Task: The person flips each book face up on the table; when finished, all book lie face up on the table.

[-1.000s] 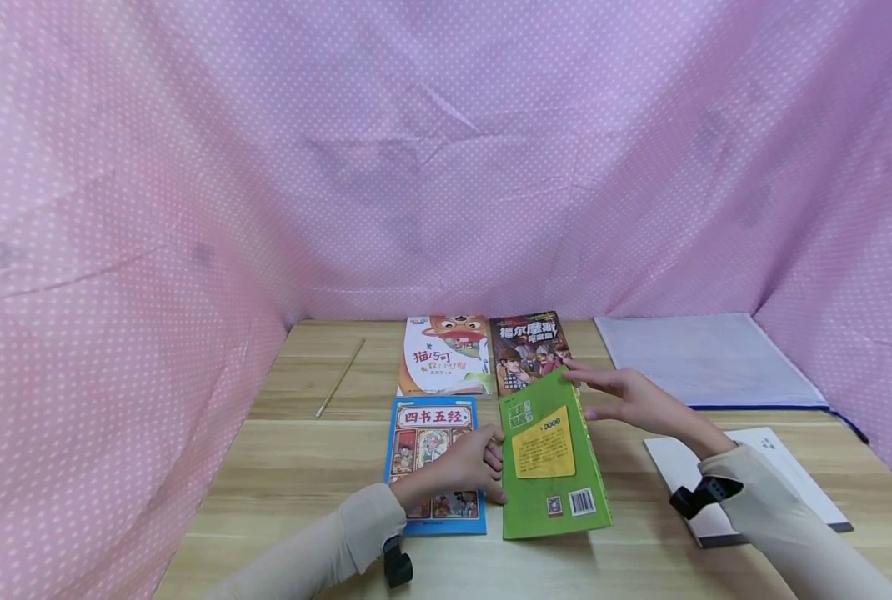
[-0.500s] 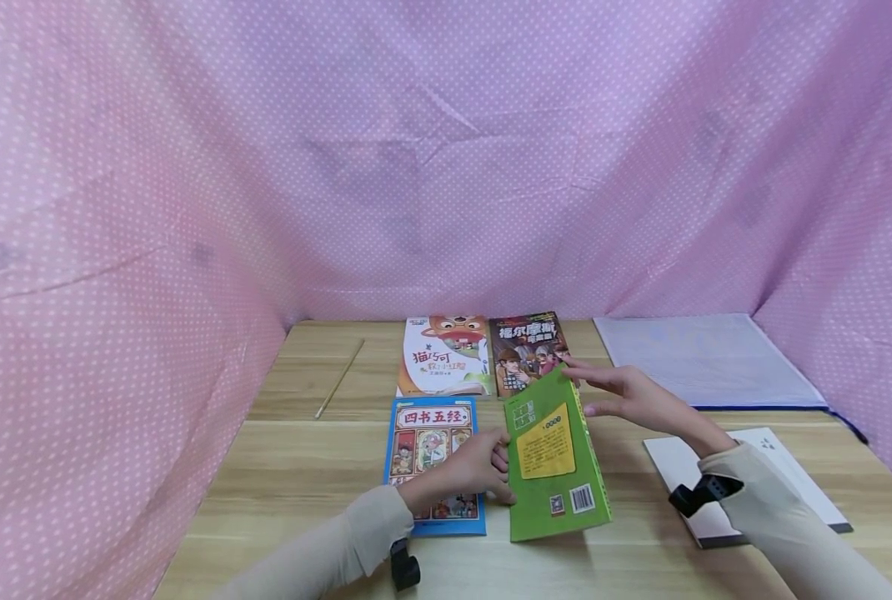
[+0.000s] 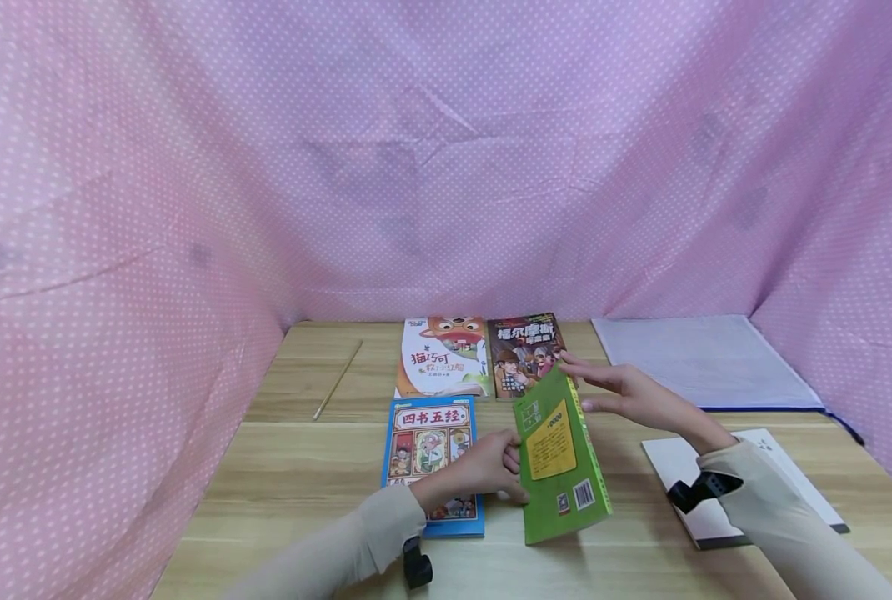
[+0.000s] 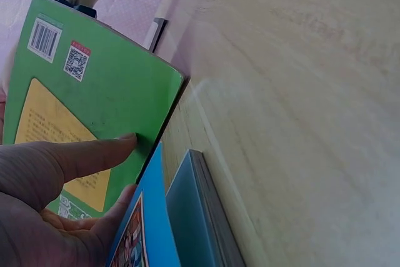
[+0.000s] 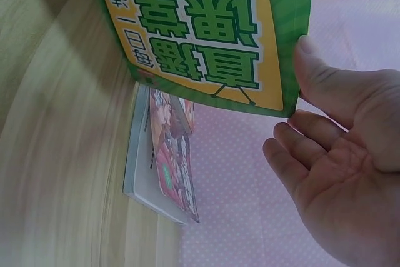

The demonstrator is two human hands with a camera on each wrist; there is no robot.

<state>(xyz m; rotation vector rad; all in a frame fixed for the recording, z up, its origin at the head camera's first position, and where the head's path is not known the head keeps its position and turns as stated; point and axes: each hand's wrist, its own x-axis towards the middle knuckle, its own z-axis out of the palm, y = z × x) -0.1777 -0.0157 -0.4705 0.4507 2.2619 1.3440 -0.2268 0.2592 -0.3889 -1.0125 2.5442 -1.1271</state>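
Observation:
A green paperback book (image 3: pixel 553 500) stands tilted on the table, its back cover facing me in the head view. My left hand (image 3: pixel 483 467) is at its left edge. In the left wrist view the thumb (image 4: pixel 94 154) presses on the green back cover, with fingers at the edge. At the upper right corner my right hand (image 3: pixel 633 402) holds the book lightly. The right wrist view shows the thumb (image 5: pixel 312 67) against the edge of the front cover. The blue-bordered book (image 3: pixel 433 418) lies under my left hand, its cover (image 4: pixel 153 217) lifted slightly.
Behind lie a white book (image 3: pixel 434 371) with an orange animal and a dark detective book (image 3: pixel 524 358). A thin stick (image 3: pixel 338 380) is at the left. At the right are a pale pouch (image 3: pixel 701 367) with a blue edge and a white book (image 3: pixel 787 483). Pink dotted cloth (image 3: pixel 446 208) surrounds the table.
The left edge of the green book has shifted right and the book stands steeper, showing more spine. My left hand has moved right with it; my right hand stays nearly still.

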